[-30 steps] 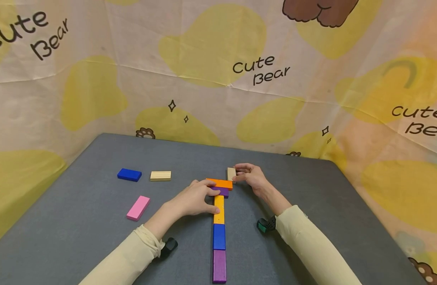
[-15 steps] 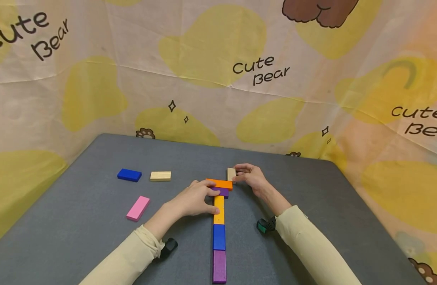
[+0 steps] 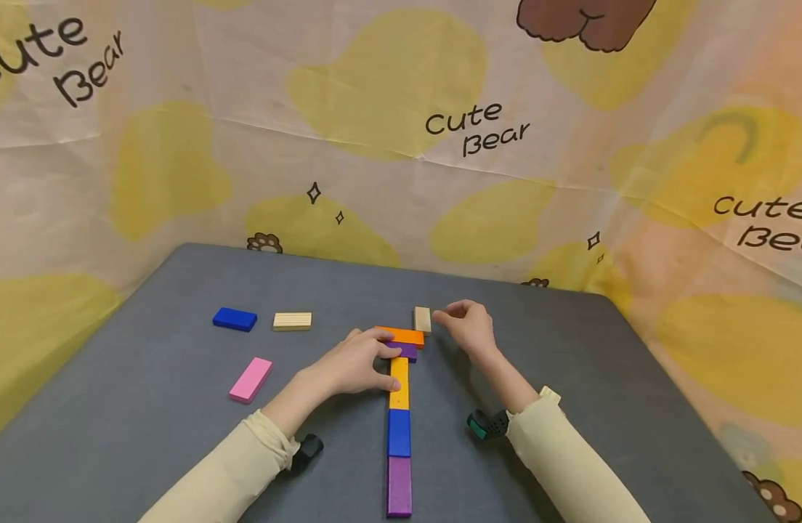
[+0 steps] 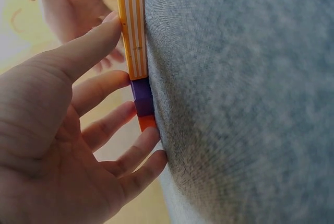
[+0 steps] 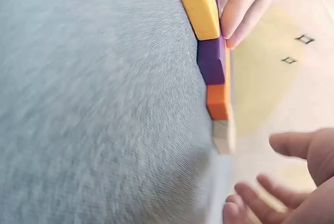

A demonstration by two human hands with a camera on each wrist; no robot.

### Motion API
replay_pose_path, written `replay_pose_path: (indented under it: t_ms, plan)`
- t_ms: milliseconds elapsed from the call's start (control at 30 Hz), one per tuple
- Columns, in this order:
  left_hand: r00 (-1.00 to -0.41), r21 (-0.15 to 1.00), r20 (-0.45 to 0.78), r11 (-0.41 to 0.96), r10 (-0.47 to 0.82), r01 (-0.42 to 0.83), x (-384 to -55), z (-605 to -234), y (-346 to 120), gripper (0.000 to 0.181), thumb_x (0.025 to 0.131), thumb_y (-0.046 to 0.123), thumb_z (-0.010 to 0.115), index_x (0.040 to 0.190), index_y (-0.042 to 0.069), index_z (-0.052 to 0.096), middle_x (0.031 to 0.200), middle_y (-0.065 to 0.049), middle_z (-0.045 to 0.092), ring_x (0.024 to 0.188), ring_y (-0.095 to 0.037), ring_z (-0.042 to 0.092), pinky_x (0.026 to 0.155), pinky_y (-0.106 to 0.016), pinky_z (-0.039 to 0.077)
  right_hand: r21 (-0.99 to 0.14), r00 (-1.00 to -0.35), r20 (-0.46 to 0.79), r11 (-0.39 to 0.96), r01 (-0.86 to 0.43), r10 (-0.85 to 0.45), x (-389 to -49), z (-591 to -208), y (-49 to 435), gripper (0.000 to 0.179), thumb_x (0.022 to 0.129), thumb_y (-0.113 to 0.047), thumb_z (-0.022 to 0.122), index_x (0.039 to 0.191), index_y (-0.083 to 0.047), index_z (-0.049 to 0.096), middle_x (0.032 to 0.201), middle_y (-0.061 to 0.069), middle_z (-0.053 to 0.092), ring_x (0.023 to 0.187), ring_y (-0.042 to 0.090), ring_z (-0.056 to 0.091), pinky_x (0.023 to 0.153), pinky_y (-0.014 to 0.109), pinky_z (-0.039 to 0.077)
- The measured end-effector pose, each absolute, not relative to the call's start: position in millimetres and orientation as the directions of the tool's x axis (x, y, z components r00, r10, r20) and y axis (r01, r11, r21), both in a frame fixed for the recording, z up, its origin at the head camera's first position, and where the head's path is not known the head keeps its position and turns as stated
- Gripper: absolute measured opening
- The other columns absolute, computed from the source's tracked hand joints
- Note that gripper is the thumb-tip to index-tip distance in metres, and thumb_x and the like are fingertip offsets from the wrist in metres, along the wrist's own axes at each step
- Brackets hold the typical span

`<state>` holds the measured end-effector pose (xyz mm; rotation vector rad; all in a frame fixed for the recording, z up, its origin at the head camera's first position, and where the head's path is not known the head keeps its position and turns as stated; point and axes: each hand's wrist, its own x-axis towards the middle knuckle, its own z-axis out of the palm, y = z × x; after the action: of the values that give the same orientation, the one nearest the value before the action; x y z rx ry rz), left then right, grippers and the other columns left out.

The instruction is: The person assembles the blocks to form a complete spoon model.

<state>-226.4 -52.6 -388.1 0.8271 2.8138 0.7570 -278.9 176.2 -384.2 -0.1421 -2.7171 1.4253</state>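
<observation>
My left hand [image 3: 355, 363] rests along the left side of a row of wooden blocks. Its thumb touches the yellow block [image 3: 399, 396], while its fingers reach to the crosswise purple block [image 3: 409, 353] and the orange block [image 3: 410, 337]. Those fingers lie extended in the left wrist view, at the edges of the blocks. Beyond the orange block a plain wood block [image 3: 423, 319] stretches away from me, its near end against the orange one. Just right of it, my right hand [image 3: 469, 328] hovers holding nothing, thumb and fingers apart in the right wrist view.
Nearer to me, the row continues with a blue block [image 3: 399, 434] and another purple block [image 3: 399, 487]. Off to the left lie a dark blue block [image 3: 235, 319], a second plain wood block [image 3: 293, 321] and a pink block [image 3: 250, 380] on the grey table [image 3: 126, 407]. A printed cloth [image 3: 368, 181] hangs behind.
My right hand has let go of the plain wood block and drawn slightly to the right of it. The left hand and the row of blocks have stayed in place.
</observation>
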Motion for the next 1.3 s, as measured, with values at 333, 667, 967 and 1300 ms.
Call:
replay_pose_path:
  t_ms: [333, 667, 967, 1300]
  plan:
    - [-0.845, 0.491, 0.031, 0.729, 0.533, 0.478, -226.3, -387.2, -51.6, 0.060, 0.079, 0.042, 0.081, 0.131, 0.016, 0.065, 0.144, -0.008, 0.048, 0.117, -0.037, 0.045, 0.093, -0.046, 0.044, -0.761, -0.983, 0.086, 0.626, -0.168, -0.160, -240.6, -369.1, 165.2, 0.052, 0.078, -0.029, 0.085, 0.125, -0.012, 0.070, 0.124, 0.003, 0.063, 0.112, 0.029, 0.058, 0.086, 0.048, 0.050]
    - [-0.834, 0.504, 0.050, 0.707, 0.549, 0.496, -226.1, -386.9, -51.8, 0.060, 0.079, 0.041, 0.081, 0.131, 0.014, 0.066, 0.144, -0.011, 0.048, 0.119, -0.039, 0.045, 0.095, -0.049, 0.043, -0.827, -0.981, 0.037, 0.546, -0.136, -0.188, -218.2, -391.0, 162.2, 0.048, 0.072, -0.025, 0.090, 0.117, -0.018, 0.075, 0.125, -0.001, 0.065, 0.116, 0.028, 0.055, 0.095, 0.052, 0.043]
    - [-0.837, 0.511, 0.045, 0.708, 0.545, 0.488, -226.2, -387.7, -53.5, 0.063, 0.080, 0.045, 0.080, 0.133, 0.015, 0.064, 0.145, -0.009, 0.048, 0.121, -0.037, 0.042, 0.097, -0.050, 0.042, -0.813, -0.963, 0.065, 0.546, -0.202, -0.260, -211.8, -400.0, 159.9, 0.053, 0.069, -0.031, 0.091, 0.118, -0.021, 0.075, 0.130, 0.001, 0.063, 0.125, 0.027, 0.049, 0.099, 0.051, 0.040]
    - [-0.843, 0.500, 0.035, 0.721, 0.537, 0.480, -226.6, -387.9, -51.5, 0.062, 0.079, 0.044, 0.081, 0.133, 0.017, 0.064, 0.145, -0.008, 0.047, 0.119, -0.035, 0.044, 0.096, -0.047, 0.043, -0.734, -0.952, 0.048, 0.635, -0.240, -0.303, -215.4, -400.9, 164.3, 0.062, 0.071, -0.040, 0.088, 0.128, -0.022, 0.069, 0.134, 0.003, 0.059, 0.124, 0.027, 0.050, 0.096, 0.049, 0.044]
